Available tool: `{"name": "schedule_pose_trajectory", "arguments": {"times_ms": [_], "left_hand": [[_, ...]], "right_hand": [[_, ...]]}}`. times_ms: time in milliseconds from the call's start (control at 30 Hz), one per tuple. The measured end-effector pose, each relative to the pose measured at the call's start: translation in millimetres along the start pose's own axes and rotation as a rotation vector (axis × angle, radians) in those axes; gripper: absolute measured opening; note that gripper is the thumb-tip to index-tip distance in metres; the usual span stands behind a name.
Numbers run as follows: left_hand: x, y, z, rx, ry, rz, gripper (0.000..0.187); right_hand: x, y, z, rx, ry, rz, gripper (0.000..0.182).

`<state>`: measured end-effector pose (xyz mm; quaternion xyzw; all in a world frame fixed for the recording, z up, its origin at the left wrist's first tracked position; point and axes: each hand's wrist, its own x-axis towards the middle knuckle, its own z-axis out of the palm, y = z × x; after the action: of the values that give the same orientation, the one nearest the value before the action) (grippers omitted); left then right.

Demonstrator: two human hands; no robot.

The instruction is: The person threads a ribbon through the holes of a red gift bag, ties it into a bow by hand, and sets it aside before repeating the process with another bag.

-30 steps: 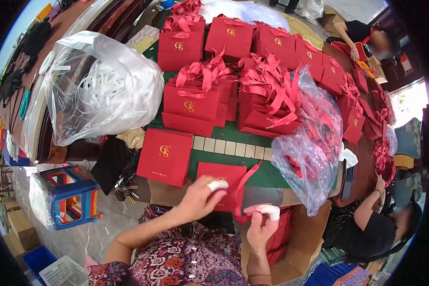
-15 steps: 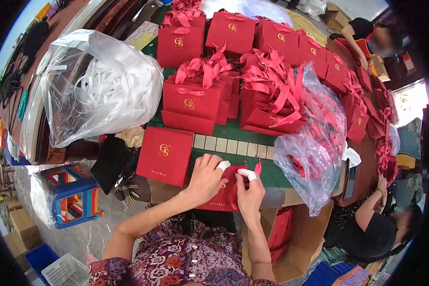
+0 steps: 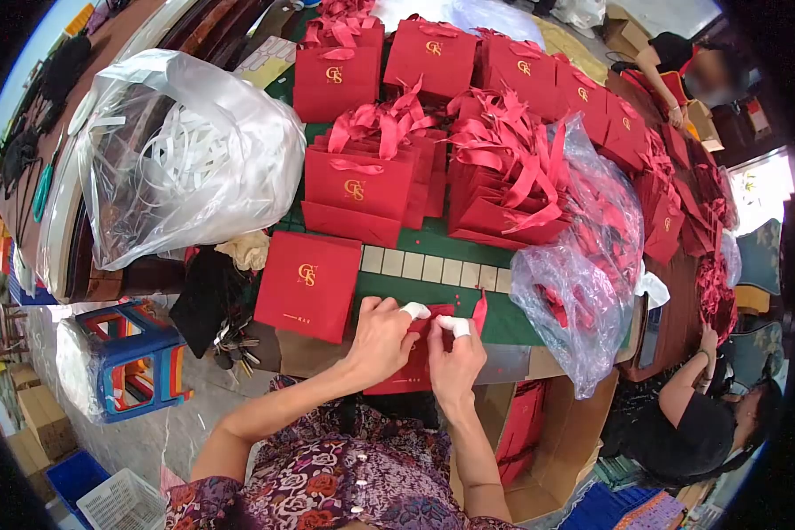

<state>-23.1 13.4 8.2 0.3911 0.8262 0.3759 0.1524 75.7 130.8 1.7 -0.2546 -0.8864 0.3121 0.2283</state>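
A flat red bag [image 3: 404, 375] lies at the front edge of the green table, partly hidden under both hands. My left hand [image 3: 382, 340] is closed on its upper left part, with a white wrap on the index finger. Close beside it, my right hand [image 3: 456, 353] pinches a red ribbon [image 3: 480, 309] near the bag's top edge; white covers one of its fingers too. The ribbon's end sticks up past the fingers. Left of the hands lies a stack of flat red bags [image 3: 307, 284] with gold lettering.
Upright red bags [image 3: 355, 190] with ribbon handles stand behind a row of pale tiles [image 3: 433, 268]. A clear sack [image 3: 583, 265] of red ribbons is at right, a plastic bag [image 3: 194, 159] of white strips at left. A cardboard box [image 3: 548, 450] is below. Two other people [image 3: 680, 428] work at right.
My right hand has moved slightly left, closer to my left hand. The ribbon now stands up further to the right of its fingers. The view has shifted slightly.
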Motion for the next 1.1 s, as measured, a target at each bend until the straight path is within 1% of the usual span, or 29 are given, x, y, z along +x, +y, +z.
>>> {"name": "schedule_pose_trajectory", "arguments": {"times_ms": [33,67,133,167,233,267,333,367,433,567,633,700,767,800,900,933,967,1033,1100], "left_hand": [[-1,2,0,0.022,0.023,0.007,0.030],[-1,1,-1,0.023,0.025,0.006,0.030],[-2,-5,-3,-0.110,0.065,-0.032,0.029],[-2,-7,-5,-0.109,0.067,-0.034,0.029],[-1,-10,-8,-0.209,0.025,-0.045,0.027],[-1,-11,-9,-0.210,0.027,-0.046,0.027],[0,-14,-11,-0.318,-0.111,-0.129,0.026],[0,-16,-13,-0.317,-0.107,-0.128,0.026],[0,-19,-14,-0.534,-0.165,-0.229,0.025],[0,-21,-17,-0.528,-0.172,-0.196,0.023],[0,-25,-15,-0.566,-0.191,-0.176,0.023],[-1,-24,-18,-0.530,-0.185,-0.168,0.023],[-1,-24,-19,-0.496,-0.178,-0.158,0.022],[-2,-25,-17,-0.428,-0.148,-0.143,0.022],[-3,-21,-16,-0.305,-0.109,-0.122,0.022],[-4,-19,-17,-0.247,-0.102,-0.116,0.022],[-4,-16,-18,-0.248,-0.101,-0.115,0.022],[-8,-9,-16,-0.180,-0.085,-0.053,0.022],[-12,-9,-9,-0.164,-0.047,-0.058,0.022]], "right_hand": [[-1,-1,1,0.000,-0.001,-0.001,0.015],[-1,-2,3,0.014,0.020,-0.046,0.015],[-3,0,4,0.037,0.028,-0.117,0.017],[-3,1,4,0.039,0.026,-0.119,0.017],[-3,0,1,0.078,-0.041,-0.105,0.016],[-3,-1,0,0.078,-0.043,-0.107,0.016],[-1,-4,-2,0.094,-0.052,-0.032,0.016],[1,-3,-3,0.096,-0.052,-0.036,0.016],[1,0,-5,0.145,-0.110,-0.153,0.016],[-2,0,-1,0.105,-0.079,-0.191,0.016],[-7,0,5,0.085,-0.001,-0.257,0.017],[-6,2,4,0.096,-0.013,-0.268,0.017],[-5,2,-1,0.137,-0.121,-0.152,0.019],[-8,-3,-3,0.223,-0.147,0.051,0.018],[-2,-6,-15,0.149,-0.167,0.001,0.016],[-3,-7,-17,0.144,-0.179,0.023,0.013],[-3,-6,-16,0.143,-0.178,0.022,0.013],[-4,-3,-14,0.084,-0.186,-0.040,0.012],[-2,-3,-17,0.065,-0.222,-0.076,0.011]]}}
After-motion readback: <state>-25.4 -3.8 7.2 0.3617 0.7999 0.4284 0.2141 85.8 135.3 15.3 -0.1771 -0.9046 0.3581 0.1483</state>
